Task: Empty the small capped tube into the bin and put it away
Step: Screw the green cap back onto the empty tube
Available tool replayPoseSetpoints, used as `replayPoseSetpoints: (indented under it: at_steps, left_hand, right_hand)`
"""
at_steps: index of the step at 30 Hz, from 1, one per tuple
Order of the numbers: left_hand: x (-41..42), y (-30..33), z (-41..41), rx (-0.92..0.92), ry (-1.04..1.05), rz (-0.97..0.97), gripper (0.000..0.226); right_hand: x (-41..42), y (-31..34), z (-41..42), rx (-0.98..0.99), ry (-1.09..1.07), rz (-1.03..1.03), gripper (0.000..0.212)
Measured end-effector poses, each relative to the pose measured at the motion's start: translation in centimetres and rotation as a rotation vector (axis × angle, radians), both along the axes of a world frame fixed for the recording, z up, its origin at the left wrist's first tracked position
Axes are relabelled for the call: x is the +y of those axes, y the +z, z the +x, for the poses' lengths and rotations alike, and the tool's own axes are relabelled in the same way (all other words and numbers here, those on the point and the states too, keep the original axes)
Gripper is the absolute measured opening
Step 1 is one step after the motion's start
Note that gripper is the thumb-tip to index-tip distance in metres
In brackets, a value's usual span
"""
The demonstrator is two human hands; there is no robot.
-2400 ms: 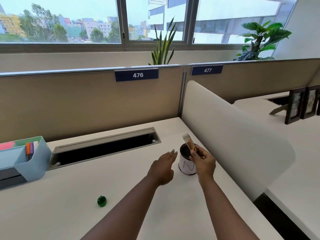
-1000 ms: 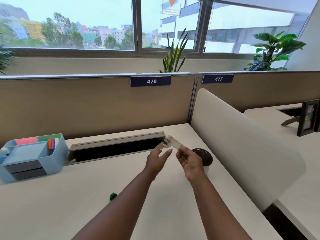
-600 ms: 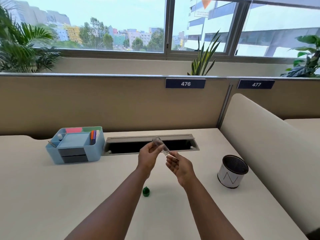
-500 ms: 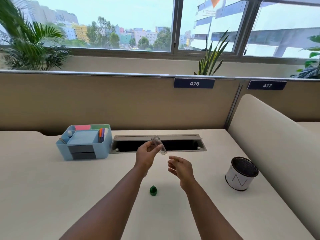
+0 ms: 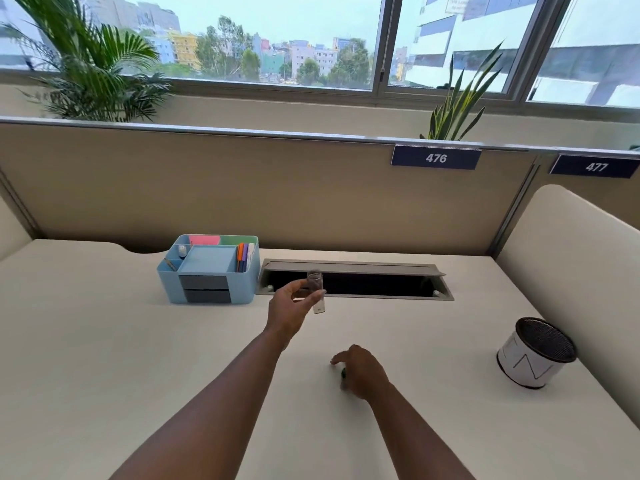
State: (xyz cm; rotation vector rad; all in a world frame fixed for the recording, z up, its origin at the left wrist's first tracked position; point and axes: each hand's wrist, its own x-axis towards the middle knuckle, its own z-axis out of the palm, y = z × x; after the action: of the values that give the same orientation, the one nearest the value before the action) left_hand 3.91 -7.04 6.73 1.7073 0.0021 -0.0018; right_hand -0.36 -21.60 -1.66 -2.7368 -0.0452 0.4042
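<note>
My left hand [image 5: 289,308] holds the small clear tube [image 5: 317,292] by its middle, open end up and uncapped, above the desk in front of the cable slot. The tube looks empty. My right hand [image 5: 363,370] is down on the desk with thumb and fingers curled around the green cap [image 5: 343,373], which is mostly hidden by them. The white bin [image 5: 519,370] with a black mesh inside stands on the desk at the far right, well away from both hands.
A light blue desk organizer [image 5: 169,285] with pens and notes stands at the back left of the white desk [image 5: 104,358]. The open cable slot [image 5: 356,284] lies beside it. A beige partition runs along the back, a curved white divider [image 5: 571,271] on the right.
The tube left the bin and passed from my right hand to my left. My right hand then dropped onto the green cap. The view has turned left.
</note>
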Motion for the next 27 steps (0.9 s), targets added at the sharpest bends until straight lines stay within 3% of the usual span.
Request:
replayPoseSetpoints:
  at_steps: [4,6,10,13,15,23,27]
  left_hand:
    - [0.9,-0.3,0.3,-0.002,-0.028,0.044,0.036]
    - [1.5,-0.6,0.4,-0.005,-0.055,0.058,0.038]
    - [2.1,-0.9,0.4,0.041,-0.133,0.057,0.038]
    - [2.2,-1.1,0.4,0.093,-0.197,0.033,0.037]
    - [2.1,-1.1,0.3,0.112,-0.247,0.028,0.028]
    - [1.2,-0.6,-0.7,0.148,-0.400,0.010,0.017]
    - [0.6,-0.6,-1.1,0.138,-0.405,-0.035,0.015]
  right_hand:
    - [0.4,-0.9,-0.1,-0.103,-0.041,-0.008,0.033]
    - [0.6,-0.3,0.1,-0.178,-0.142,0.146,0.027]
    - [1.1,3.7,1.1,-0.279,-0.508,0.933,0.021]
    - [1.2,7.3,1.8,-0.264,-0.558,1.420,0.019]
    - [1.2,9.2,1.8,-0.249,-0.526,1.612,0.016]
    - [2.0,10.3,1.2,-0.271,-0.451,1.658,0.031]
    - [2.6,10.2,0.9,-0.322,-0.479,1.687,0.018]
